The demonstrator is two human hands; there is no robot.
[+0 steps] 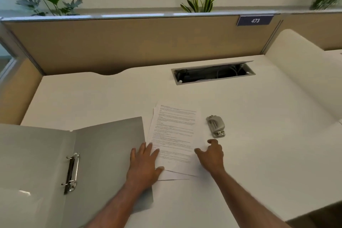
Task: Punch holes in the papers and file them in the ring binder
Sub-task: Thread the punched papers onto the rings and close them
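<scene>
A loose stack of printed papers [174,131] lies on the white desk [259,135], slightly fanned. My left hand [145,164] rests flat on the stack's lower left corner and on the edge of the binder cover. My right hand [211,155] touches the stack's lower right edge, thumb on the paper and fingers loosely curled. A grey metal hole punch [215,126] stands just right of the papers, above my right hand. The grey ring binder [103,150] lies open on the left, its two metal rings [72,172] shut on the spine.
An open cable slot [212,73] is set in the desk behind the papers. A tan partition [129,42] with a number plate walls off the back, with plants beyond. A cream divider [299,65] rises at the right.
</scene>
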